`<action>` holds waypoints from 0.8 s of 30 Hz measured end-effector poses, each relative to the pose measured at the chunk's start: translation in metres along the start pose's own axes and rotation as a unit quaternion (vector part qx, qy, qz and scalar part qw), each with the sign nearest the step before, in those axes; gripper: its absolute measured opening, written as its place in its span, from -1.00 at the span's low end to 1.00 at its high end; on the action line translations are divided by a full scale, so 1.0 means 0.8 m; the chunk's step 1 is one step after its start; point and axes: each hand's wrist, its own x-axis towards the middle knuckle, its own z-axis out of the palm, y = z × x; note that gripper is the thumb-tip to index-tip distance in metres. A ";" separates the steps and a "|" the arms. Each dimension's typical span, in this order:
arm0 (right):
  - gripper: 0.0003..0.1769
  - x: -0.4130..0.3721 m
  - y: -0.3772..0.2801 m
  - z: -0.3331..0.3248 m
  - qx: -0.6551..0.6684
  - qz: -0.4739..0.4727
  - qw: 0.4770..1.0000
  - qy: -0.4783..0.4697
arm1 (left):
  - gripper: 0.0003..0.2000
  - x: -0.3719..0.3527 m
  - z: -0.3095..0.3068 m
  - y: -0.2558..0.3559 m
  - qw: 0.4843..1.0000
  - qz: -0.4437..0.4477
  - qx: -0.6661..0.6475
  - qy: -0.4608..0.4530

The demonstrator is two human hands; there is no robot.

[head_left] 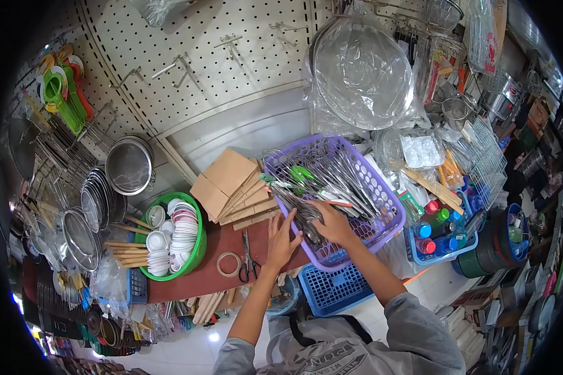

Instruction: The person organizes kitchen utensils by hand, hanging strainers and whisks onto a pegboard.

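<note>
A purple basket (391, 232) stands tilted on the counter, filled with thin metal utensils (356, 181) and a few green-handled ones (301, 173). My right hand (330, 224) reaches into its near left part, fingers curled over a bundle of metal utensils (308, 215) whose exact kind I cannot make out. At the basket's left side is my left hand (281, 242), its fingers apart and the tips near the rim and the bundle. Scissors (247, 250) with black handles lie on the red counter (206, 284), left of that hand, beside a tape roll (229, 264).
Flat cardboard pieces (225, 178) are stacked behind the scissors. A green basket (198, 250) holds white cups and spoons. Strainers (129, 165) hang at left. A blue basket (334, 300) sits below the purple one; bottles fill another blue basket (413, 251) at right.
</note>
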 end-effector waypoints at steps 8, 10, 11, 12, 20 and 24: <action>-0.49 0.007 -0.003 0.008 -0.098 -0.038 0.976 0.193 | -0.48 -0.002 0.001 0.000 0.998 0.008 0.034 -0.054; -0.53 0.009 -0.007 0.001 -0.101 -0.069 0.965 0.230 | -0.49 -0.001 0.000 0.002 0.998 0.005 0.025 -0.055; -0.53 0.009 -0.012 -0.002 -0.101 -0.089 0.961 0.241 | -0.49 -0.001 -0.002 0.002 0.998 0.003 0.020 -0.056; -0.53 0.008 -0.017 -0.005 -0.101 -0.110 0.956 0.252 | -0.48 0.000 -0.002 0.001 0.998 0.003 0.016 -0.060; -0.53 -0.002 -0.048 -0.027 -0.058 -0.225 0.921 0.313 | -0.10 0.001 0.010 -0.011 0.990 -0.029 -0.132 -0.037; -0.55 -0.004 -0.070 -0.044 0.050 -0.215 0.921 0.321 | 0.02 0.006 0.001 -0.013 0.964 -0.061 -0.253 -0.047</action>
